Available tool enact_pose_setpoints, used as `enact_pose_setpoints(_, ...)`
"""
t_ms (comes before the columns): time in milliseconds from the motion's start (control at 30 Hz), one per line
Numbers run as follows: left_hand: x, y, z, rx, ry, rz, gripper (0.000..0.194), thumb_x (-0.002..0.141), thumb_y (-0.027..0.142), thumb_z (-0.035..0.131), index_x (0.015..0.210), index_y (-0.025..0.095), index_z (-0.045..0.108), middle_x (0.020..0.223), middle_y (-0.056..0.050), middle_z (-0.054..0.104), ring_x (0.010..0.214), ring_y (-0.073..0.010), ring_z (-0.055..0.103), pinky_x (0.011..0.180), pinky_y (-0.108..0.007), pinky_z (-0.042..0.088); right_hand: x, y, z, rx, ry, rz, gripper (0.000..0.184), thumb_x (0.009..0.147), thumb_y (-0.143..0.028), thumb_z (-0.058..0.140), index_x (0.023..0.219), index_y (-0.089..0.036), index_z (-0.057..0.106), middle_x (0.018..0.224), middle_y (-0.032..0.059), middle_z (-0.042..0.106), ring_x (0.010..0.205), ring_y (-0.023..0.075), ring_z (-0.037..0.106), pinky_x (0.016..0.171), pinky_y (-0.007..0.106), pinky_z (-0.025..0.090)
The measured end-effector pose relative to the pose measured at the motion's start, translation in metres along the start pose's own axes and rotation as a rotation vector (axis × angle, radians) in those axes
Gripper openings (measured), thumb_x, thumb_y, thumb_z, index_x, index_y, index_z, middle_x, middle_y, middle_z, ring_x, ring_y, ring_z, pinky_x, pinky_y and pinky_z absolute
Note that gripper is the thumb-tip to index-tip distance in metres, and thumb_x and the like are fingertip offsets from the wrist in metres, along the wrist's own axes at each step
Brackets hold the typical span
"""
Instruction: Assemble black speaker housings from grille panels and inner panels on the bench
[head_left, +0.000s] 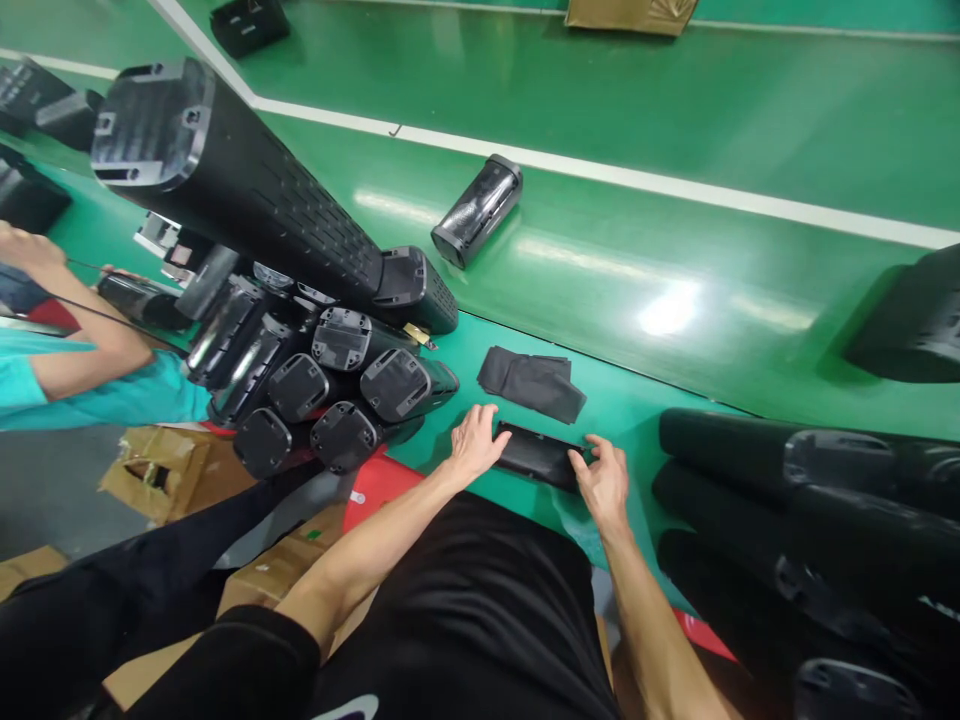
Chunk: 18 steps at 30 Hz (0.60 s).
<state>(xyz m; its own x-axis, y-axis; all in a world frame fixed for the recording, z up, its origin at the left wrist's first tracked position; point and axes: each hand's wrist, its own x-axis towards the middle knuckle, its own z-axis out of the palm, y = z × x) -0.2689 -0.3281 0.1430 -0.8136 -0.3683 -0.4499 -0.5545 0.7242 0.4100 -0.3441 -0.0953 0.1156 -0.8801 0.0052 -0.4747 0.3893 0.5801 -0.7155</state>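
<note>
At the far left, a co-worker's forearm (82,340) with a teal sleeve reaches past a heap of black cylindrical housings (330,370) piled on the green worktop (450,375). To the right of the heap, the left hand (476,445) presses its spread fingers against one end of a black housing (538,455) lying flat, while the right hand (604,485) curls over the other end, so the piece sits between them, close to the person's torso. It looks like stiff, fairly light moulded plastic, perhaps a little slippery, and is probably safest held by both ends. A folded black cloth (531,383) lies just beyond it, and larger black cylinders (795,510) are stacked at the right.
</note>
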Motion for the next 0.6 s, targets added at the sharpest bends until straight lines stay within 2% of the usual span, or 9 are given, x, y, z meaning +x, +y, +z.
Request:
enact_pose_setpoints(100, 0.006, -0.007, -0.009, -0.114, -0.014, 0.012, 0.018, 0.096, 0.031, 0.061, 0.112, 0.023, 0.065, 0.115, -0.008, 0.063, 0.116, -0.0235, 0.061, 0.094, -0.035, 0.051, 0.007, -0.003, -0.005, 0.064, -0.074, 0.027, 0.035, 0.064, -0.052, 0.077, 0.082, -0.023, 0.07, 0.082, 0.0023, 0.059, 0.082, 0.0237, 0.054, 0.087, 0.041, 0.046)
enact_pose_setpoints(167, 0.007, -0.011, -0.016, -0.275, -0.053, 0.04, 0.009, 0.092, 0.028, 0.063, 0.098, 0.022, 0.065, 0.107, -0.005, 0.065, 0.107, -0.0205, 0.063, 0.091, -0.032, 0.052, 0.007, -0.006, -0.011, 0.129, -0.152, 0.073, 0.039, 0.059, -0.055, 0.081, 0.076, -0.023, 0.067, 0.073, 0.0005, 0.06, 0.071, 0.0206, 0.054, 0.074, 0.038, 0.048)
enact_pose_setpoints(233, 0.006, -0.012, -0.025, -0.508, -0.153, 0.023, 0.012, 0.09, 0.031, 0.064, 0.094, 0.021, 0.06, 0.094, -0.001, 0.065, 0.085, -0.0155, 0.065, 0.077, -0.028, 0.054, 0.002, -0.012, -0.02, 0.205, -0.227, 0.123, 0.047, 0.057, -0.061, 0.084, 0.076, -0.022, 0.065, 0.066, -0.0015, 0.06, 0.061, 0.0175, 0.053, 0.06, 0.032, 0.047)
enact_pose_setpoints(333, -0.001, -0.008, -0.037, -0.863, -0.369, -0.087, 0.03, 0.087, 0.046, 0.066, 0.096, 0.022, 0.049, 0.074, 0.008, 0.059, 0.05, -0.0089, 0.054, 0.05, -0.023, 0.048, -0.011, -0.023, -0.034, 0.296, -0.276, 0.175, 0.055, 0.058, -0.066, 0.086, 0.081, -0.021, 0.065, 0.061, -0.0037, 0.058, 0.049, 0.0129, 0.047, 0.046, 0.026, 0.038)
enact_pose_setpoints(400, -0.007, -0.003, -0.045, -1.02, -0.441, -0.126, 0.041, 0.082, 0.051, 0.071, 0.097, 0.023, 0.045, 0.068, 0.011, 0.056, 0.042, -0.0076, 0.051, 0.042, -0.02, 0.044, -0.02, -0.032, -0.042, 0.364, -0.276, 0.196, 0.056, 0.059, -0.065, 0.089, 0.086, -0.021, 0.067, 0.062, -0.0036, 0.06, 0.048, 0.0121, 0.048, 0.045, 0.025, 0.037)
enact_pose_setpoints(500, -0.015, 0.004, -0.054, -1.151, -0.459, -0.118, 0.045, 0.077, 0.049, 0.077, 0.096, 0.023, 0.045, 0.064, 0.012, 0.055, 0.04, -0.0074, 0.052, 0.039, -0.018, 0.043, -0.032, -0.043, -0.051, 0.544, -0.255, 0.226, 0.057, 0.056, -0.052, 0.096, 0.097, -0.021, 0.072, 0.073, 0.0001, 0.069, 0.061, 0.0153, 0.061, 0.054, 0.026, 0.049)
enact_pose_setpoints(600, -0.019, 0.01, -0.061, -1.221, -0.474, -0.112, 0.046, 0.077, 0.048, 0.079, 0.095, 0.023, 0.045, 0.062, 0.013, 0.054, 0.039, -0.0072, 0.051, 0.037, -0.017, 0.041, -0.042, -0.052, -0.058, 0.662, -0.224, 0.25, 0.057, 0.052, -0.043, 0.1, 0.099, -0.022, 0.075, 0.077, 0.0005, 0.071, 0.067, 0.0154, 0.065, 0.061, 0.026, 0.055)
